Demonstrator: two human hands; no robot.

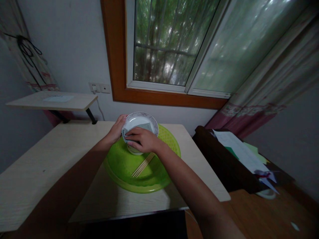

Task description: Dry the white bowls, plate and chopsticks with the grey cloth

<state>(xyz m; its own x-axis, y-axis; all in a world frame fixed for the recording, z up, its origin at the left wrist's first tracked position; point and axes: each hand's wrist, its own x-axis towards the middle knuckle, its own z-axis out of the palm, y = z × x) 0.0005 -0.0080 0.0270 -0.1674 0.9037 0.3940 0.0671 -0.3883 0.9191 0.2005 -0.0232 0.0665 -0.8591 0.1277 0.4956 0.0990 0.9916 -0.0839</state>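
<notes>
Over one basin (pixel 143 190), two hands (pixel 147 141), one dish (pixel 139 119), one cloth (pixel 147 126)

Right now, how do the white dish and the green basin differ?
The white dish is clearly smaller than the green basin. The left hand grips the dish's edge; the basin rests on the table. A cloth lies against the dish's inside; chopsticks lie in the basin. Both look round.

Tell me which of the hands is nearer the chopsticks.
Right. The right hand, on the cloth, is just beyond the chopsticks; the left hand is farther, at the bowl.
</notes>
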